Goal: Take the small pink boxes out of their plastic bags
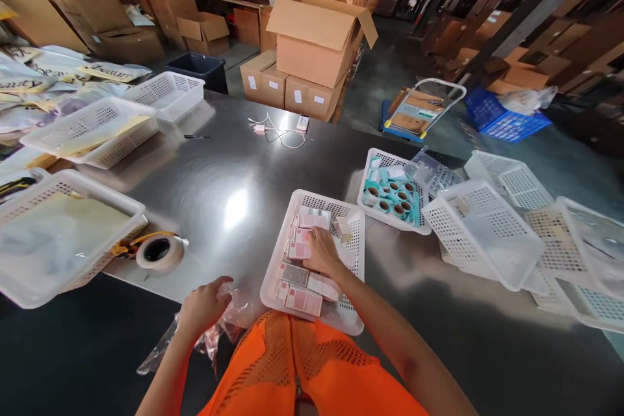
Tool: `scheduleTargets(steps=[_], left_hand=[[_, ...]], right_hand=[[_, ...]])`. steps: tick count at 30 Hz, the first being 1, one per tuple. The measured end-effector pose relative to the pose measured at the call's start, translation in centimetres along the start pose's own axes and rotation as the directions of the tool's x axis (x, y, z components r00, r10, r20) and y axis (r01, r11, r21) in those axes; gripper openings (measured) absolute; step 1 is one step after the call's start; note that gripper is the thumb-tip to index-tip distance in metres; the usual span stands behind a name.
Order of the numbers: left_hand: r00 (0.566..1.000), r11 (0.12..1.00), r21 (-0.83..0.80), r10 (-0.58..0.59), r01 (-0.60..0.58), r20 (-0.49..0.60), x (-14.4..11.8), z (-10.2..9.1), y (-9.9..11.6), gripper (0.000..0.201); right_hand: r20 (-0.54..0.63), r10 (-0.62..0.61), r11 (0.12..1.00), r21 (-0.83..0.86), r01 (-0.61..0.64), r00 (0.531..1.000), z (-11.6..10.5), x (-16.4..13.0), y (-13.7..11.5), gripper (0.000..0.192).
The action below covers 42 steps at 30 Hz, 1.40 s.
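My right hand [322,251] reaches into a white perforated basket [355,312], its fingers closed on a small pink-and-white box [298,249]. More small cartons lie around it in rows, among them a grey-labelled carton [294,274] and a pink-labelled carton [303,299]. A pale carton [343,229] stands at the basket's right side. Left of the basket, at the table's front edge, my left hand [202,307] is curled around crumpled clear plastic wrap [233,313]. Part of the wrap hangs past the edge, and the palm hides some of it.
A tape roll [158,251] lies left, beside a basket with flat packages [68,208]. Right stands a basket of teal-wrapped rolls [394,192], near several stacked baskets [487,227]. A cable [283,133] and pen [197,137] lie farther back. Cartons [312,45] rise beyond the table.
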<state>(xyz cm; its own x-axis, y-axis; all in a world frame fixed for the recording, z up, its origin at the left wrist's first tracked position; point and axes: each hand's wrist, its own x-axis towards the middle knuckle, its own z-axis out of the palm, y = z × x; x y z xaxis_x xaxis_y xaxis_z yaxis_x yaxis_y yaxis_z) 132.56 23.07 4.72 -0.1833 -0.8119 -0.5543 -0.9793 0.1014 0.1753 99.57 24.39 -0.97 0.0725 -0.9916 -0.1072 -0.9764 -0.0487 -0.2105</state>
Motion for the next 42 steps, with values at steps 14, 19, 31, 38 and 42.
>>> scheduleTargets(steps=[14, 19, 31, 38, 42], left_hand=[[0.999, 0.998, 0.017, -0.053, 0.053, 0.005, 0.0, -0.3, -1.4, 0.046], [0.997, 0.996, 0.087, -0.033, 0.026, 0.074, 0.6, 0.4, -2.0, 0.047], [0.998, 0.985, 0.159, 0.069, -0.068, 0.000, -0.2, -1.0, 2.8, 0.046], [0.995, 0.990, 0.115, -0.086, 0.079, 0.057, -2.8, 2.0, -0.8, 0.046], [0.996, 0.994, 0.091, -0.069, 0.064, 0.051, -3.0, 2.2, -0.2, 0.046]], right_hand=[[0.023, -0.049, 0.998, -0.047, 0.050, 0.999, -7.7, -4.5, 6.8, 0.090], [0.132, -0.030, 0.994, -0.104, 0.044, 0.991, -9.4, -13.7, 17.6, 0.081], [0.319, -0.076, 0.997, 0.010, 0.077, 0.945, 0.2, -18.7, 18.6, 0.052], [0.125, -0.018, 1.000, 0.005, 0.017, 0.992, -3.8, -9.3, 11.6, 0.060], [0.118, -0.051, 0.998, 0.031, 0.048, 0.992, -2.3, -2.0, 3.9, 0.077]])
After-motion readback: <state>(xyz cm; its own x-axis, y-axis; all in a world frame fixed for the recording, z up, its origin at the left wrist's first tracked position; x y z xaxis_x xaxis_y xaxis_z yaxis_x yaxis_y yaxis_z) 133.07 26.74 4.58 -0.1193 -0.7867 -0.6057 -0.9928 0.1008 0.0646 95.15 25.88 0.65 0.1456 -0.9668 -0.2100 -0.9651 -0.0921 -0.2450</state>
